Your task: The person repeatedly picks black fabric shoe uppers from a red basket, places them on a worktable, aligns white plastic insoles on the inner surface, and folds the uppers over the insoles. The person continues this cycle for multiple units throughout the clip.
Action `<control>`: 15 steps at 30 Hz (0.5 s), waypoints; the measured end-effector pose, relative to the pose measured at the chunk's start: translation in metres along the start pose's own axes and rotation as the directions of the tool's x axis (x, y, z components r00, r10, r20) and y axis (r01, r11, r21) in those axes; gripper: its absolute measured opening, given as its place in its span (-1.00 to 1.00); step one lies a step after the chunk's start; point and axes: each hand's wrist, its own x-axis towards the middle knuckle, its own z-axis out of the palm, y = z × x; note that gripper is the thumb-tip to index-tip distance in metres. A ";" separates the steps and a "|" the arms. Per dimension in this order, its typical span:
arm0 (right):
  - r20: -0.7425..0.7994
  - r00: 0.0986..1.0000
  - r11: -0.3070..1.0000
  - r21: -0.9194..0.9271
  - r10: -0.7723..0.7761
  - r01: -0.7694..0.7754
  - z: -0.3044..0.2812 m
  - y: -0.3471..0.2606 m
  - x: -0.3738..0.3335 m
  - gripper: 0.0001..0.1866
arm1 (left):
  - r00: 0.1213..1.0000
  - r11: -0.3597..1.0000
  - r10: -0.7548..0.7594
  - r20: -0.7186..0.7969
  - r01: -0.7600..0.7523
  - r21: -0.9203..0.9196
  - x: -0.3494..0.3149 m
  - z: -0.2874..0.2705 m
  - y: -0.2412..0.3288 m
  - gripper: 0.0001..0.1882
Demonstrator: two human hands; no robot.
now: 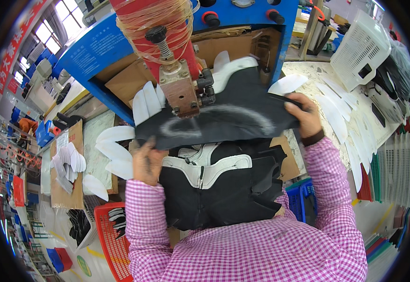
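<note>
A floppy black cut piece [235,129], looking like fabric or leather, is stretched between my hands below the machine's metal head [180,91]. Pale, curved smears mark its upper face. My left hand [144,162] grips its near left corner, with the thumb along the edge. At the other end, my right hand [304,115] pinches its right edge. Whether the metal head touches the piece cannot be told. Nearer my body lies a pile of similar black pieces [205,204], with white curved trim [228,168] along the upper edge of the top one.
A blue machine housing [89,61] frames the work spot. White leaf-shaped pieces [115,150] lie at the left, and more white pieces [331,113] lie on the right table. A white basket [362,51] stands far right. Red [113,249] and blue crates [302,199] stand low beside me.
</note>
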 end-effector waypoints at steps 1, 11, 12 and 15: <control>0.082 0.997 1.000 -0.019 -0.006 0.007 0.016 0.007 0.007 -0.74 | 0.998 1.000 0.016 -0.063 -0.015 0.009 0.002 -0.010 0.015 -0.64; -0.290 0.944 0.983 0.137 0.156 -0.120 -0.035 -0.002 0.026 -0.76 | 0.996 0.998 -0.017 0.090 0.022 -0.057 -0.012 0.035 -0.036 -0.57; -0.197 0.972 0.983 0.150 0.131 -0.102 -0.033 0.001 0.021 -0.79 | 1.000 1.000 0.022 -0.022 -0.022 -0.003 -0.016 0.032 -0.033 -0.57; 0.055 0.998 0.993 0.112 0.038 -0.044 0.013 0.025 0.012 -0.78 | 0.986 0.991 0.120 -0.112 -0.113 0.067 -0.032 -0.005 0.020 -0.57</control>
